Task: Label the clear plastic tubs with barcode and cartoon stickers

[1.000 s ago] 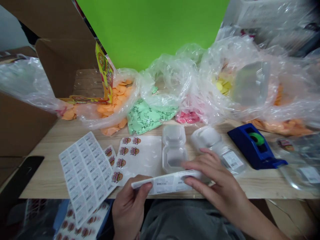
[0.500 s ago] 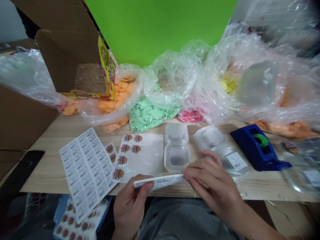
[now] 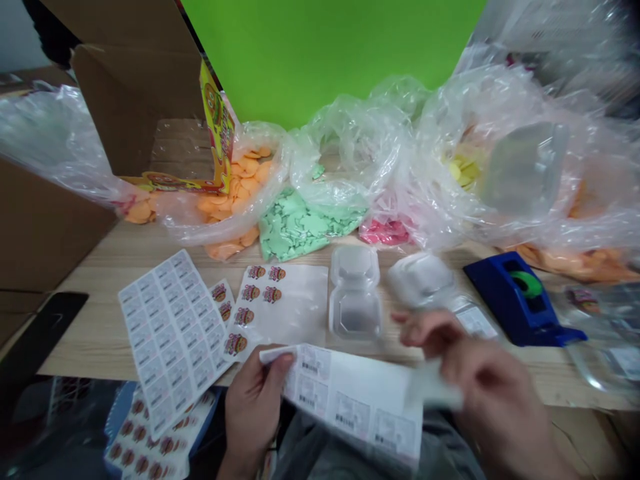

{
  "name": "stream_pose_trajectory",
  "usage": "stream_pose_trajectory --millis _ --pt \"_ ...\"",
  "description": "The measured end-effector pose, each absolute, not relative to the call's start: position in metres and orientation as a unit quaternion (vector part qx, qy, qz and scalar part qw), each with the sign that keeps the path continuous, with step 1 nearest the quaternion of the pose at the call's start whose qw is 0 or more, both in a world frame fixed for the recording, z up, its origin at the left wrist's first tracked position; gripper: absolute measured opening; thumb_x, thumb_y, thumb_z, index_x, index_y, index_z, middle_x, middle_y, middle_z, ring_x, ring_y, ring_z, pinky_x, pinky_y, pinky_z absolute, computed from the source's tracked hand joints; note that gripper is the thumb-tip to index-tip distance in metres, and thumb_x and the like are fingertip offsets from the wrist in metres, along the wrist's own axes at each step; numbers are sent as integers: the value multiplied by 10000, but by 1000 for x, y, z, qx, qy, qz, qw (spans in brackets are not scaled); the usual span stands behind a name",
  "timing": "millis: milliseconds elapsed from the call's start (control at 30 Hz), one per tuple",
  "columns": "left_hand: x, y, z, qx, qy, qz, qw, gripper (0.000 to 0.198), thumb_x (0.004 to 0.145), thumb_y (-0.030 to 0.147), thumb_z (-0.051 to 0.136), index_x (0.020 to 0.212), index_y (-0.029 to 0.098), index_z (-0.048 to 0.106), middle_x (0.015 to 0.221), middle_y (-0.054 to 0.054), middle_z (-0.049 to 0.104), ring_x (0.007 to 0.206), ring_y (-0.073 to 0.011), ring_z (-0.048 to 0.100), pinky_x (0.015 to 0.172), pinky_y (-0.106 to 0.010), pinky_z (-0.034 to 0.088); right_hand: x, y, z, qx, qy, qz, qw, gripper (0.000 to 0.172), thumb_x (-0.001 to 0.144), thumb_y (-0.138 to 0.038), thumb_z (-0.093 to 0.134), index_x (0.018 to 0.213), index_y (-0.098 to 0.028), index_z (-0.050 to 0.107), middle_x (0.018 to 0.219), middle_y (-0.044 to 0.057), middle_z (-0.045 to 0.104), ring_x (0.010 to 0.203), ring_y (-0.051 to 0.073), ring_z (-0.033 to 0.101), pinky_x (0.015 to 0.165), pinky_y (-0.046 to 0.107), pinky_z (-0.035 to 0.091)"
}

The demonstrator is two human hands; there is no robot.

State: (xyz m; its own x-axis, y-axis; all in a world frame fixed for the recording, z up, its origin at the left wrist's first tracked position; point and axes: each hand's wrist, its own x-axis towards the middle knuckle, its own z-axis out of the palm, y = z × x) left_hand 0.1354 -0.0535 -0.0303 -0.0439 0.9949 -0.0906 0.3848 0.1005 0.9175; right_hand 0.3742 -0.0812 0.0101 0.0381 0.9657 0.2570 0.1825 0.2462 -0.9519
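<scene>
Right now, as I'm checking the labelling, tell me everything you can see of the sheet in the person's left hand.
The label sheet is a thin white paper sheet with rows of barcode labels. It is tilted face up over the lap, before the table edge. The left hand pinches its left corner, thumb on top. The blurred right hand is at its right edge; contact is unclear.

Blue tape dispenser [image 3: 520,300] right; clear clamshell [image 3: 355,297] centre; green pieces [image 3: 300,227] behind.

White barcode-label sheet [image 3: 350,407] now tipped face-up; right hand [image 3: 480,387] pulled away toward 4 o'clock, pinching blurred white label [image 3: 433,392].
</scene>
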Motion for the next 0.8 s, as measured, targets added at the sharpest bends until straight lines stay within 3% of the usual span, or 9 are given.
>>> stream_pose_trajectory --millis 100,200,267,400,667,800 --pt "134 -51 -29 694 490 344 399 96 787 188 589 788 208 682 756 -8 706 693 -158 641 649 -226 502 381 -59 -2 -603 -507 371 493 72 850 -283 572 904 -289 620 812 -11 618 758 148 578 748 304 479" --pt "139 -46 -29 797 368 314 361 166 804 144 587 939 215 652 983 -47 704 909 -192 623 805 -289 493 378 -38 -20 -629 -540 375 416 293 813 -274 616 1104 -266 581 763 -15 606 723 146 569 710 295 457" --pt "145 -41 -30 820 341 304 345 159 822 149 580 964 207 624 1055 -64 687 978 -202 591 848 -320 482 372 -30 -29 -620 -552 385 404 397 812 -276 613 1194 -252 509 729 -26 596 690 142 572 702 299 459" --pt "155 -35 -35 838 310 297 339 71 856 178 548 897 201 601 1110 -68 669 1032 -213 554 878 -363 467 365 -26 -37 -625 -567 376 382 379 827 -289 587 1188 -227 493 708 -21 618 667 146 584 683 303 461" --pt "168 -27 -45 851 323 249 331 110 849 168 561 741 191 567 1137 -37 660 1046 -202 521 870 -351 482 354 -30 -33 -657 -620 272 331 343 837 -271 575 1177 -237 536 759 14 650 735 192 569 777 399 404" --pt "169 -24 -46 856 330 240 317 55 843 163 569 802 190 593 1118 -38 668 990 -210 560 844 -377 496 357 -26 -36 -676 -628 199 331 449 814 -287 595 1249 -213 507 1043 140 575 1005 331 489 856 554 333"
